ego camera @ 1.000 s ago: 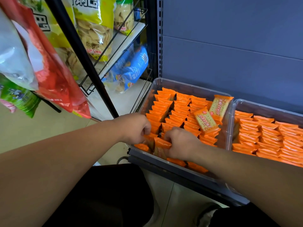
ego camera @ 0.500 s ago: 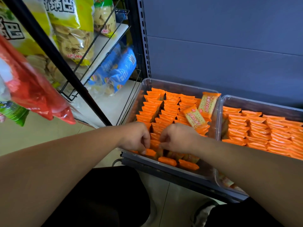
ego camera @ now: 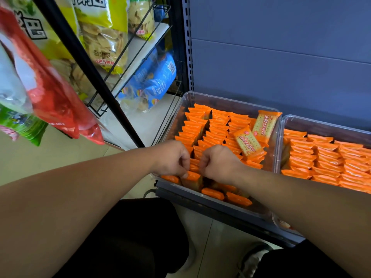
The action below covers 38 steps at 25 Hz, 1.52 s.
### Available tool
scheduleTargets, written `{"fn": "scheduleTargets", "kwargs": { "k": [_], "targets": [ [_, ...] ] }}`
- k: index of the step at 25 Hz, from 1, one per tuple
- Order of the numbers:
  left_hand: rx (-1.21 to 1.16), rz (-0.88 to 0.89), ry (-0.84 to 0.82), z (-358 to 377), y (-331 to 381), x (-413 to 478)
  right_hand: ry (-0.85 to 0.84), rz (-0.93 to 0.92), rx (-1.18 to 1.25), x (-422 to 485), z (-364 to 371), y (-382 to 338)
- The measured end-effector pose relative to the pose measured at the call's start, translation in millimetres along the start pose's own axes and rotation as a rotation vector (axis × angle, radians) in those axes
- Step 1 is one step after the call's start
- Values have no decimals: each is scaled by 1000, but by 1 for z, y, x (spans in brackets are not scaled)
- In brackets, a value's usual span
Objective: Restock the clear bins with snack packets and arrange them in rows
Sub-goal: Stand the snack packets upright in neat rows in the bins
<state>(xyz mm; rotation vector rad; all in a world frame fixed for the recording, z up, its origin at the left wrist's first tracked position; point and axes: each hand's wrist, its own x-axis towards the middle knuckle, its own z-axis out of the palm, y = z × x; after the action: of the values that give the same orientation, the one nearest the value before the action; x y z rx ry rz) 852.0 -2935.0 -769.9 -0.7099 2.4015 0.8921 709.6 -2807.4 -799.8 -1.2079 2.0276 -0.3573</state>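
Tucking an orange packet upright into the near end of the left bin, with both hands working knuckles-up.

The left hand (ego camera: 172, 159) is curling its fingers down and appears to be pinching the top seam of the orange packet (ego camera: 191, 178), probably standing it on edge so it lines up with the rows behind. The right hand (ego camera: 218, 163) is hovering just to its right with fingers folded under and hidden, so I cannot tell whether it is gripping anything. Near them, loose packets (ego camera: 212, 193) are lying flat by the near wall, likely waiting to be stood up. In the left bin (ego camera: 230, 101), two flat packets (ego camera: 249, 142) are resting face-up on the far rows, unsorted. The right bin (ego camera: 321, 123) is sitting close beside it, looking full. At far left, a black rack post (ego camera: 84, 63) is crossing in front of chip bags (ego camera: 104, 37).
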Motion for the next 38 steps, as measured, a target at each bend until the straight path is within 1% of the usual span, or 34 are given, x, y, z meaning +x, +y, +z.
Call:
{"fn": "scheduleTargets", "kwargs": {
  "k": [2,4,5,8,11,13,14,16,17,18,19,21,22,24,27,29,30,31,33,34,36,38],
  "targets": [
    [40,-15,59,6,4,2,-72,12,35,-2,-3,3],
    [80,-55,91,13,6,6,-143,-35,-1,-5,-16,5],
    [100,-71,85,15,6,8,-136,-67,-3,-7,-25,6],
    [194,-95,51,14,12,9,11,-87,50,-17,-56,14],
    [344,-126,34,12,26,6,125,-31,129,-27,-79,30],
    [457,-115,17,9,40,5,147,-10,147,-35,-91,38],
    [470,-77,5,7,48,5,117,-11,122,-38,-95,38],
    [418,30,-49,7,64,7,-34,-48,-16,-47,-92,34],
    [394,78,-85,10,71,8,-126,-79,-129,-52,-85,31],
    [400,108,-118,14,76,9,-192,-119,-274,-56,-74,30],
    [436,116,-143,19,78,11,-218,-151,-444,-59,-64,30],
    [543,97,-134,28,77,16,-175,-174,-738,-60,-52,39],
    [586,91,-111,30,77,18,-152,-154,-817,-58,-52,46],
    [644,102,-47,31,81,23,-104,-116,-863,-58,-59,57],
    [676,110,59,28,91,29,-46,-137,-884,-59,-63,64],
    [675,67,69,26,95,34,-54,-151,-868,-58,-60,67],
    [661,51,58,26,96,35,-36,-153,-808,-56,-61,69],
    [628,40,40,26,95,36,11,-154,-694,-53,-63,71],
    [470,39,14,22,95,38,190,-111,-405,-44,-76,77],
    [370,46,39,19,95,40,306,-81,-276,-39,-85,82],
    [221,66,166,9,97,50,499,-13,-104,-27,-105,93],
    [97,57,301,1,104,67,564,76,-47,-15,-120,108]
  ]
}}
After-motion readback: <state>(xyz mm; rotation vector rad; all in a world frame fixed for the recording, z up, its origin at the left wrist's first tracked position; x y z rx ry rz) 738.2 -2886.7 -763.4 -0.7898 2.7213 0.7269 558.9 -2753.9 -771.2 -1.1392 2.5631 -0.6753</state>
